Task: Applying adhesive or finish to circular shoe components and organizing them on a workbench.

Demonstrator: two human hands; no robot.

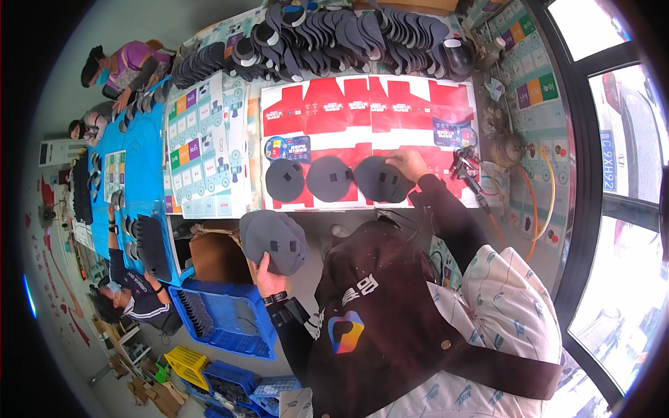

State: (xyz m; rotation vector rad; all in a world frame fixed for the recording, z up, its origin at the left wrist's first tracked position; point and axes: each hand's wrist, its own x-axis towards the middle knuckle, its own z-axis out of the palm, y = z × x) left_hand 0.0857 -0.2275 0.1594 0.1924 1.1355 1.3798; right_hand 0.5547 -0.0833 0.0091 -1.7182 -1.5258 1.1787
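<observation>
My left hand (270, 280) grips a stack of dark grey round pads (273, 240) by its lower edge, in front of the table. Small black squares show on the top pad. My right hand (410, 166) has its fingers closed at the upper right edge of another round pad (376, 182) lying on the board. Left of that one lie a middle round pad (327, 182) and a left round pad (284, 184), side by side in a row, each with a small black patch.
Red printed card sheets (334, 104) cover the white board. Heaps of dark curved pieces (341, 35) line the far edge. On the right are a spray gun (463, 171) and an orange hose (535, 209). A blue crate (230, 341) stands lower left; other people work at a blue table (143, 160).
</observation>
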